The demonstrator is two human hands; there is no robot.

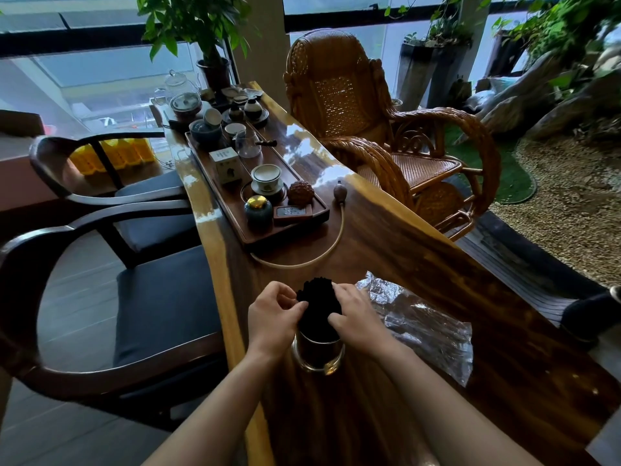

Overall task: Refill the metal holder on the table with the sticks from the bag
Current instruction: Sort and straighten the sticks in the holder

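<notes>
Two hands: both in at the dark bundle, one on each side, above the cup
Left hand (276, 311): fingers curled in, fingertips pinching the left edge of the sticks
Right hand (353, 312): fingers bent over the right side of the bundle, thumb pressing in low, so it is clamped on the sticks too
Sticks (318, 307): a thick black bunch standing upright, lower ends down inside the holder, tops fanned a little; single sticks are too dark to pick out
Metal holder (317, 353): shiny cylinder with a flared base, upright on the surface, near its left edge, directly under the hands
Bag (426, 326): clear crinkled plastic lying flat just right of the holder, under the right wrist; looks emptied, though glare makes that hard to call
Surface (386, 237): long glossy wooden slab running away from the camera
Tea tray (255, 210): further up the slab, well apart from the holder, crowded with cups and jars
Rattan chair (369, 119): on the right side of the slab
</notes>
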